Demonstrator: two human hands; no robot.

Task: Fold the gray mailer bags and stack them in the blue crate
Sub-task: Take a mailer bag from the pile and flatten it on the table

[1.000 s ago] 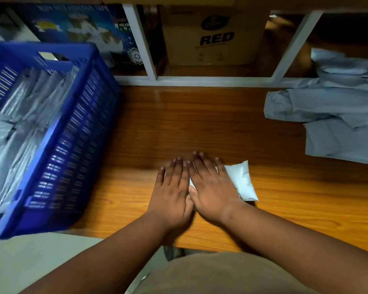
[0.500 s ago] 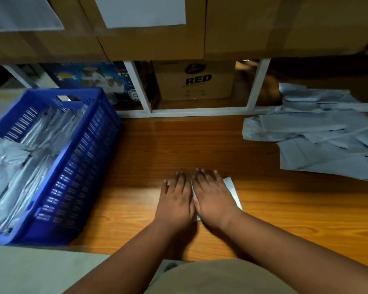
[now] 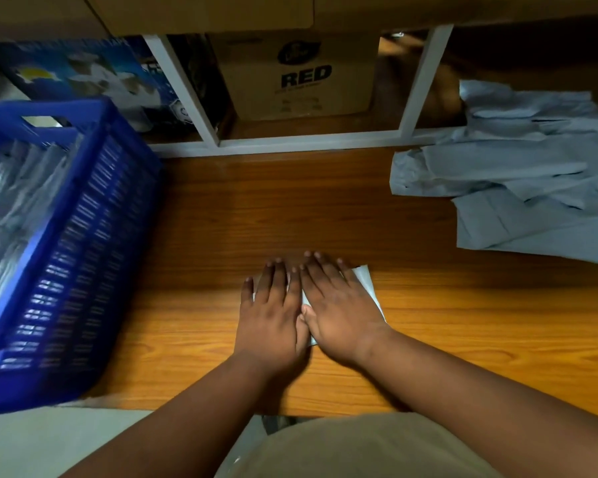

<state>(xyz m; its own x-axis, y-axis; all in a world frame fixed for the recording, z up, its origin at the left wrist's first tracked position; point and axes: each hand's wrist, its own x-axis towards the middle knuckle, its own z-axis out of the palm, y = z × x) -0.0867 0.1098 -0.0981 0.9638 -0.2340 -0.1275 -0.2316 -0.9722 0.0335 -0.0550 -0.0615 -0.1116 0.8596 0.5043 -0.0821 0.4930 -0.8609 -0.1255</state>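
Head view. Both hands lie flat, side by side, on a folded bag in the middle of the counter. The left hand covers the bag's left part and the right hand its right part, with the thumbs meeting over the centre. The fingers of each hand are straight, held close together and pressed palm-down; neither hand curls round or pinches the bag. The step in hand appears to be creasing: the fold is made and is being pressed flat. The next move would call for lifting the small packet without letting it spring open, then carrying it left to the crate, which stands at the counter's left end, well apart from the hands. The bag shows only as a pale gray strip past the right hand, a sliver between the hands and a trace beside the left hand; it looks thin, smooth and compact, and its full outline is hidden. The crate already holds gray bags standing on edge in rows. A loose pile of flat, unfolded gray bags lies at the counter's far right, overlapping one another, so much of the task appears to remain.
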